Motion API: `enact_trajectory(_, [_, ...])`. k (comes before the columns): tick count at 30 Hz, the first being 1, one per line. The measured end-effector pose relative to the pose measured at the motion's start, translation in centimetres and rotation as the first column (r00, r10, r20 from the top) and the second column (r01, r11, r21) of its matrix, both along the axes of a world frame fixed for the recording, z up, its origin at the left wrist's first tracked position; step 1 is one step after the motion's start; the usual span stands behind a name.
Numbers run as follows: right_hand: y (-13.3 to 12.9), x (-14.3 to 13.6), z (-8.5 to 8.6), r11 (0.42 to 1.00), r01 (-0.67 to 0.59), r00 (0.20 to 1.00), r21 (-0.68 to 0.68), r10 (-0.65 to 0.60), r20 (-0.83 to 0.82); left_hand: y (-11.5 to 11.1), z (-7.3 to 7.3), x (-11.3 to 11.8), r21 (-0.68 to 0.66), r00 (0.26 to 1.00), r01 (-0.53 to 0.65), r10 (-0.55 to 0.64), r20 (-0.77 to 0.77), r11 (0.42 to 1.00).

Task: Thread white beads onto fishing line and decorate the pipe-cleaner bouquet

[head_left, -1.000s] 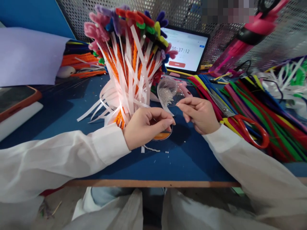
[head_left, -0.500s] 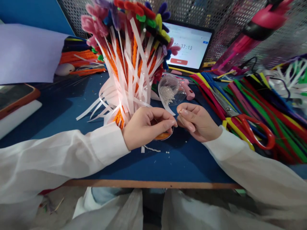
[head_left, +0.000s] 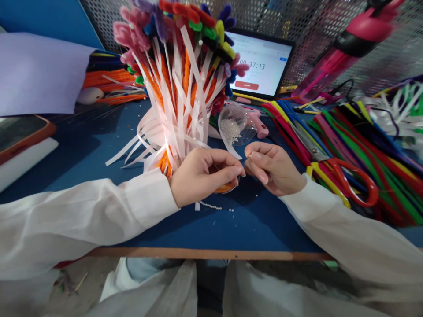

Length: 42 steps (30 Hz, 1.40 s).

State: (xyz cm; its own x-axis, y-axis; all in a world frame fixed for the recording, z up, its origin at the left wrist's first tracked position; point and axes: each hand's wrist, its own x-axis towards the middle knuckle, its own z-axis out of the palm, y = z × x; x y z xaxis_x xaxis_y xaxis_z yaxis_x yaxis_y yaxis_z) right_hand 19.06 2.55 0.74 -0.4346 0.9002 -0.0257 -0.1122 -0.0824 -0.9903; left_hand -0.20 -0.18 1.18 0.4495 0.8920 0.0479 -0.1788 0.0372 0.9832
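Blue desk [head_left: 264,233] stands before a perforated metal panel [head_left: 261,17]. On it, a bead strand [head_left: 210,205] lies nearer to the person than the left hand [head_left: 205,169], whose thumb and forefinger meet, apparently on a thin thread [head_left: 216,167]. The right hand [head_left: 274,167] also has fingertips together; what they pinch I cannot tell. If either grip loosens, its small piece could slip; a careless knuckle could tip the clear cup [head_left: 246,119] beyond.

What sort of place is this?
It looks like a craft desk, perhaps in a workroom: there are scissors beside colorful pipe cleaners, and a pile of small beads.
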Motion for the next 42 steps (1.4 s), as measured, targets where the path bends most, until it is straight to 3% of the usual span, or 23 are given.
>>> enact_trajectory(42, [0.02, 0.19, -0.42, 1.000, -0.025, 1.000, -0.012, 0.025, 0.007, -0.08, -0.02, -0.01, -0.025, 1.000, 0.022, -0.022, 0.009, 0.999])
